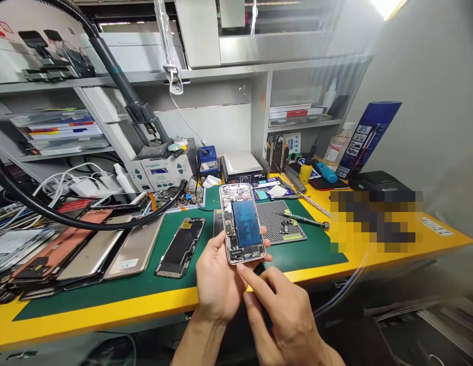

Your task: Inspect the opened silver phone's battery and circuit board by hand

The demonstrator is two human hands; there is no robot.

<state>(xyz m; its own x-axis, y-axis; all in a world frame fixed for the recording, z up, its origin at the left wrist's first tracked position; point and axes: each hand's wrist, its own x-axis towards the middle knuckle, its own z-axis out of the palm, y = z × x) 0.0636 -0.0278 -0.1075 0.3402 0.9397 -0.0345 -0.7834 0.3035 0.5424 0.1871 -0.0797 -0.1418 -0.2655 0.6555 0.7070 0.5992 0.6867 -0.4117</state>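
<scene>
My left hand (pixel 220 279) is wrapped round an opened smartphone (pixel 231 229), holding it tilted above the front of the mat. Its screen is off, so the dark blue battery (pixel 247 223), the circuit boards and small metal parts show inside the pale frame. My right hand (pixel 284 310) is just below the phone, index finger stretched to its bottom edge and thumb apart; I see nothing in its grasp. Whether that fingertip presses on the frame I cannot tell. To the left, a detached phone screen (pixel 180 249) lies with its inner side up on the green mat (pixel 137 290).
A grey perforated pad (pixel 272 218) bears small parts and a screwdriver (pixel 307 220). Stacked phone housings (pixel 95 249) fill the left side. Behind stand a rework station (pixel 160 170) and a flat heating plate (pixel 242 165). A thick black hose (pixel 68 218) loops across the left.
</scene>
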